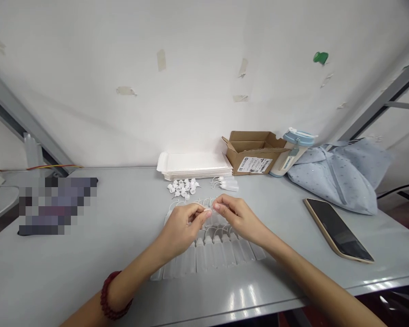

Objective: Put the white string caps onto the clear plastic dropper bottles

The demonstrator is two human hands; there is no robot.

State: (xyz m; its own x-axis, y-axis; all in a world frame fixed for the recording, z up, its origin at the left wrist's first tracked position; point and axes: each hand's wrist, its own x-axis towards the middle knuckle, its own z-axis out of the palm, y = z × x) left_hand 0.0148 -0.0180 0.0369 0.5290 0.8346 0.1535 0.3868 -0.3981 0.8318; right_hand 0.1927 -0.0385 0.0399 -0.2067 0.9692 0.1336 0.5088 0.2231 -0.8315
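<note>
My left hand [182,227] is closed, its thumb and forefinger pinched on a small white piece [207,210] mostly covered by the fingertips. Close beside it, my right hand [238,219] also pinches, thumb against forefinger; what it grips is hidden. Both hover over rows of small translucent squeeze bottles [218,254] with looped white straps at their necks, lying side by side. A back row of bottles is partly hidden by my hands. Beyond my hands lies a pile of small white caps [184,187], some with thin needle tips. A few more bottles [229,184] lie to its right.
Behind the caps is a stack of white padded envelopes [196,164]. An open cardboard box [255,156], a blue-lidded cup [291,152] and a light blue cloth bag [337,177] stand right of it. A phone [339,229] lies at the right, a blurred-out dark object [57,206] at the left.
</note>
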